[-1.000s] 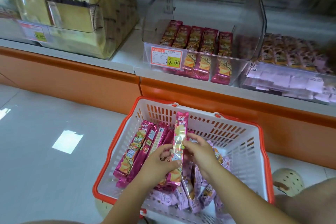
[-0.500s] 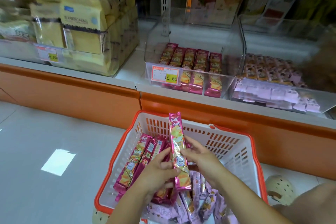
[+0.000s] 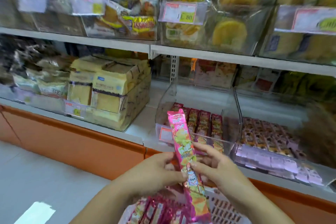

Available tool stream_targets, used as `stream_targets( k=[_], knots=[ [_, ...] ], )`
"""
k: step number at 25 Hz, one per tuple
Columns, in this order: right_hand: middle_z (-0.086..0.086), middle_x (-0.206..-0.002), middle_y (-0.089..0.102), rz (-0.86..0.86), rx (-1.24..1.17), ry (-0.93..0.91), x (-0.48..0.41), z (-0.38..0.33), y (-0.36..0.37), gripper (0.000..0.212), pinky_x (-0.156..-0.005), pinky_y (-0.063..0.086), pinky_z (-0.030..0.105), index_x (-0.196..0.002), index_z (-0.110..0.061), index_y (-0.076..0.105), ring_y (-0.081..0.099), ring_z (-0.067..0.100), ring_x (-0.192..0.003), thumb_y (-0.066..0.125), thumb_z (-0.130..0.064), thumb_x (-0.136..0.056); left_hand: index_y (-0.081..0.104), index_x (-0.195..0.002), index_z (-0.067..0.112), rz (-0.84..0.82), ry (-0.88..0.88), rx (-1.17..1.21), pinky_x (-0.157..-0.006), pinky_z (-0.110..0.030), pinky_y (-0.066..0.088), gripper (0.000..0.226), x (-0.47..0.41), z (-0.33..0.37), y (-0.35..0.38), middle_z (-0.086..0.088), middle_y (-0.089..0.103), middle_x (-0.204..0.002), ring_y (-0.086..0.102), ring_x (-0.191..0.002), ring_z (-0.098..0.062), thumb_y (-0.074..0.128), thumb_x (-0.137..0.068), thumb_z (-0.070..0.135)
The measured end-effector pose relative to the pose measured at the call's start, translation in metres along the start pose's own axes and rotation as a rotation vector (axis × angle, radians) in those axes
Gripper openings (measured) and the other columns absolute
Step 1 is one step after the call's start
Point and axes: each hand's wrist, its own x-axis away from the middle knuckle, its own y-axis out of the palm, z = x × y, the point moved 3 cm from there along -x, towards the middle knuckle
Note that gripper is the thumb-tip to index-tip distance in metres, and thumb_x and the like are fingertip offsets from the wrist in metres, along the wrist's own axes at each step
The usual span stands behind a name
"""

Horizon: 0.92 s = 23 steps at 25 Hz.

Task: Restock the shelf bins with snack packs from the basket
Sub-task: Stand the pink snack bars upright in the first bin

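A long pink foil snack pack is gripped upright at its middle by the left hand and the right hand, above the white lattice basket, apparently to be aligned with the matching packs in the clear plastic shelf bin just beyond.

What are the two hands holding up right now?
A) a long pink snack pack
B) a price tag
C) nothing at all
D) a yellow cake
A: the left hand and the right hand both pinch the long pink snack pack, which stands nearly upright in front of the clear bin on the lower shelf.
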Motion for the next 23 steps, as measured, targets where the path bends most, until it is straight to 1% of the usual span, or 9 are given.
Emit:
stream_targets(
  k=[2,4,6,8,9,12,15,18,23],
  knots=[
    [0.006,-0.091,0.076,0.062,-0.002,-0.053,-0.012,-0.013,-0.004,0.039,-0.054,0.048,0.018,-0.116,-0.025,0.061,0.066,0.006,-0.065,0.064,0.000,-0.086,0.058,-0.120,0.026,0.000,0.045,-0.023,-0.070,-0.028,0.054,0.029,-0.009,0.015,-0.008,0.007,0.073,-0.104,0.070,-0.096,-0.016,0.063,-0.092,0.020],
    [0.006,-0.092,0.076,0.156,-0.022,-0.082,-0.031,-0.026,-0.011,0.037,-0.056,0.052,0.021,-0.114,-0.023,0.063,0.069,0.011,-0.072,0.065,-0.002,-0.085,0.059,-0.122,0.028,0.126,0.126,-0.003,-0.071,-0.030,0.055,0.031,-0.023,0.026,-0.022,0.007,0.071,-0.090,0.069,-0.083,-0.012,0.063,-0.091,0.024],
    [0.005,-0.088,0.075,0.293,-0.115,-0.106,-0.061,-0.043,-0.028,0.029,-0.054,0.054,0.022,-0.110,-0.020,0.064,0.069,0.013,-0.066,0.065,-0.004,-0.086,0.059,-0.126,0.027,0.487,0.262,-0.080,-0.076,-0.031,0.058,0.036,-0.038,0.034,-0.051,0.001,0.067,-0.089,0.065,-0.076,-0.007,0.063,-0.090,0.025],
    [0.005,-0.086,0.073,0.448,-0.151,-0.106,-0.099,-0.057,-0.046,0.027,-0.050,0.051,0.022,-0.111,-0.017,0.062,0.065,0.010,-0.056,0.066,-0.007,-0.086,0.053,-0.133,0.027,0.796,0.359,-0.328,-0.091,-0.030,0.050,0.043,-0.050,0.038,-0.080,0.005,0.063,-0.108,0.060,-0.093,-0.005,0.061,-0.091,0.027],
    [0.007,-0.091,0.072,0.513,-0.124,-0.092,-0.117,-0.061,-0.053,0.030,-0.053,0.050,0.024,-0.114,-0.016,0.061,0.066,0.012,-0.059,0.067,-0.009,-0.086,0.047,-0.139,0.027,0.849,0.358,-0.425,-0.098,-0.028,0.043,0.047,-0.056,0.037,-0.087,0.006,0.058,-0.122,0.056,-0.108,-0.006,0.058,-0.092,0.029],
    [0.012,-0.098,0.070,0.589,-0.033,0.006,-0.172,-0.054,-0.058,0.028,-0.060,0.052,0.028,-0.113,-0.012,0.060,0.066,0.020,-0.070,0.067,-0.011,-0.086,0.032,-0.147,0.026,0.759,0.309,-0.471,-0.108,-0.022,0.030,0.053,-0.080,0.021,-0.094,0.012,0.041,-0.145,0.038,-0.132,-0.004,0.049,-0.097,0.029],
    [0.017,-0.103,0.069,0.459,0.028,0.179,-0.214,-0.032,-0.040,0.022,-0.076,0.058,0.043,-0.108,-0.002,0.062,0.068,0.031,-0.084,0.066,-0.007,-0.087,0.037,-0.142,0.038,0.678,0.339,-0.389,-0.093,-0.009,0.031,0.046,-0.091,0.010,-0.092,0.035,0.042,-0.123,0.042,-0.118,0.008,0.045,-0.099,0.022],
    [0.019,-0.116,0.065,0.344,0.163,0.286,-0.238,-0.009,-0.018,0.032,-0.086,0.056,0.047,-0.116,0.000,0.058,0.066,0.034,-0.099,0.067,-0.006,-0.086,0.036,-0.116,0.065,0.658,0.337,-0.346,-0.084,-0.004,0.035,0.052,-0.093,0.005,-0.100,0.048,0.046,-0.105,0.050,-0.108,0.013,0.044,-0.100,0.016],
    [0.014,-0.115,0.065,0.320,0.418,0.289,-0.226,-0.018,-0.011,0.050,-0.089,0.055,0.046,-0.131,-0.004,0.051,0.066,0.031,-0.098,0.068,-0.020,-0.087,0.045,-0.121,0.053,0.643,0.337,-0.334,-0.080,-0.003,0.040,0.042,-0.084,-0.003,-0.101,0.044,0.050,-0.103,0.057,-0.103,0.007,0.043,-0.100,0.017]
  ],
)
